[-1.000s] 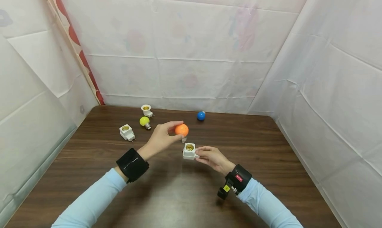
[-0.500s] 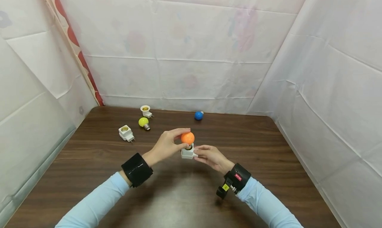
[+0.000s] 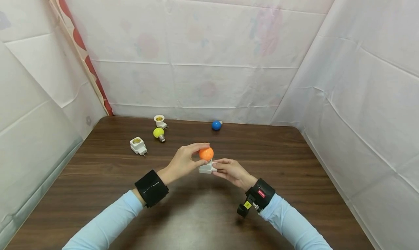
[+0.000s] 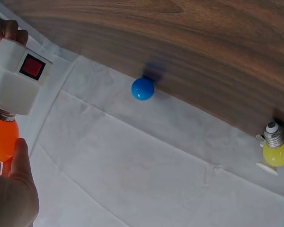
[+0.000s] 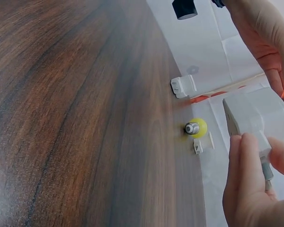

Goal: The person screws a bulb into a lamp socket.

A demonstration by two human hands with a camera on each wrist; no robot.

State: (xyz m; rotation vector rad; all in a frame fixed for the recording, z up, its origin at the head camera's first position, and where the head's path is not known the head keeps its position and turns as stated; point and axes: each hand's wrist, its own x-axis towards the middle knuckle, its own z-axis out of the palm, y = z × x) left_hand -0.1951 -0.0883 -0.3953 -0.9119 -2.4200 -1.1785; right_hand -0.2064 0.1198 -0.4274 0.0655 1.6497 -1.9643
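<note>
My left hand (image 3: 183, 162) pinches an orange light bulb (image 3: 206, 154) between thumb and fingers. The bulb's metal screw base sits at the mouth of a white square plug-in lamp socket (image 3: 206, 168); in the left wrist view some silver thread (image 4: 1, 113) still shows between the two. My right hand (image 3: 234, 173) grips the socket by its narrow plug end, thumb on one side and fingers on the other. A red switch (image 4: 32, 66) on the socket's side faces the left wrist camera. How deep the base goes is hidden inside the socket.
On the brown wooden table (image 3: 262, 151) lie a blue bulb (image 3: 216, 125) at the back and a yellow bulb (image 3: 158, 133) left of it. Beside the yellow one are a round white socket (image 3: 159, 120) and a square white socket (image 3: 138, 146). White cloth hangs around the table's edges.
My left hand has carried the orange bulb right and down onto the socket, and its base has gone from above the opening to inside it. The right hand has barely moved.
</note>
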